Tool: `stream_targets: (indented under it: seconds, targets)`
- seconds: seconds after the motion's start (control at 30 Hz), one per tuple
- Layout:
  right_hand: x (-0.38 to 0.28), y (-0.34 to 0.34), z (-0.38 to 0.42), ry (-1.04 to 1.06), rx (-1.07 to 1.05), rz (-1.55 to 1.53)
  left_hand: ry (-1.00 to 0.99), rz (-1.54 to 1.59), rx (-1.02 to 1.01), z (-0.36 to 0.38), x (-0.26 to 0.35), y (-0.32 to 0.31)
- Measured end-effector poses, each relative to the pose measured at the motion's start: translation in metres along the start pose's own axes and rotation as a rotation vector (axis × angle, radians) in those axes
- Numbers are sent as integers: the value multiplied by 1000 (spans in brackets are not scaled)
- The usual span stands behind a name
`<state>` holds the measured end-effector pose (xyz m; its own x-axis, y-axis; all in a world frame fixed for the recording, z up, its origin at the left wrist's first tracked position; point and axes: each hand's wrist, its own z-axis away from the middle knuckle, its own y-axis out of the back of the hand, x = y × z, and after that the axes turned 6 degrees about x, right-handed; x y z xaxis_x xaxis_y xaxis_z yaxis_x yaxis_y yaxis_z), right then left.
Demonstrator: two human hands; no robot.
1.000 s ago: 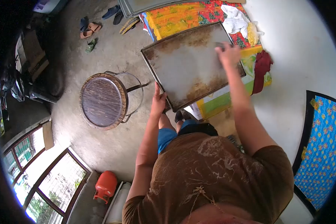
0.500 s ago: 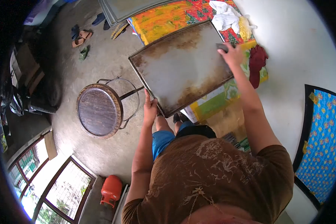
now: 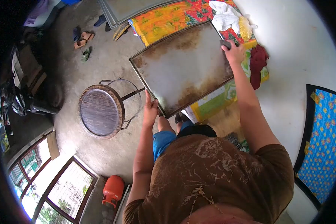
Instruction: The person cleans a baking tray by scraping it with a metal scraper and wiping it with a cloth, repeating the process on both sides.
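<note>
A large metal tray (image 3: 179, 67) with brown stains along its edges lies tilted over the front of a cloth-covered table (image 3: 158, 28). My left hand (image 3: 150, 108) grips the tray's near left edge, fingers along the rim. At the tray's right edge, my right hand (image 3: 235, 52) is closed on a small dark grey pad (image 3: 225, 44), which touches the rim near the upper right corner. The underside of the tray is hidden.
A round wooden stool (image 3: 101, 111) stands on the floor at the left. White cloth (image 3: 224, 15), a yellow bag (image 3: 245, 28) and a dark red cloth (image 3: 258, 63) lie right of the tray. More trays (image 3: 127, 9) sit beyond. A red gas cylinder (image 3: 114, 188) is at lower left.
My right hand has shifted slightly to the right with the dark pad, from the tray's surface onto its right rim. My left hand keeps its hold on the tray.
</note>
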<state>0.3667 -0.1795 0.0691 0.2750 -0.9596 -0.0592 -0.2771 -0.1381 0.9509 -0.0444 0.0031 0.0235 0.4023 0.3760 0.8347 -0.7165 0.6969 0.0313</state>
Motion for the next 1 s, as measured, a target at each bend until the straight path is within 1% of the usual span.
stream_targets:
  seconds: [0.1,0.13,0.2,0.23,0.27,0.37,0.4,0.47,0.57,0.6,0.67,0.73,0.83,0.9,1.0]
  targets:
    - [-19,4,37,300,46,-121,-13,20,4,-3,0,1]
    - [-31,11,58,443,11,-153,-18,32,4,-2,-1,-2]
    - [-38,14,78,424,-48,-131,-88,28,-12,-7,-11,-1]
    - [-41,15,84,410,-78,-126,-82,24,-11,-8,-15,1]
    - [-25,8,63,396,9,-145,-75,20,-10,-9,-18,2]
    - [-6,-3,22,-101,-6,-3,-15,31,-12,-6,-10,2]
    - [-15,0,26,-36,-74,-41,-22,17,-13,-6,-5,4]
    - [-46,9,65,341,-76,-175,-29,14,-7,-3,-4,1]
    - [-80,21,117,518,-125,-263,-80,-27,-1,-6,-11,2]
    - [-75,14,101,405,-155,-249,-37,-21,5,-4,-6,3]
    - [-60,5,35,232,-55,7,44,-9,15,1,7,0]
    - [-39,-30,-14,8,22,63,8,-24,21,-1,0,0]
    - [-64,-30,-46,-41,-102,103,-9,-20,23,-3,-2,0]
    - [-91,-35,-33,74,-97,26,8,-37,13,0,4,2]
    - [-138,-35,5,274,-98,-171,-91,3,10,-7,-12,1]
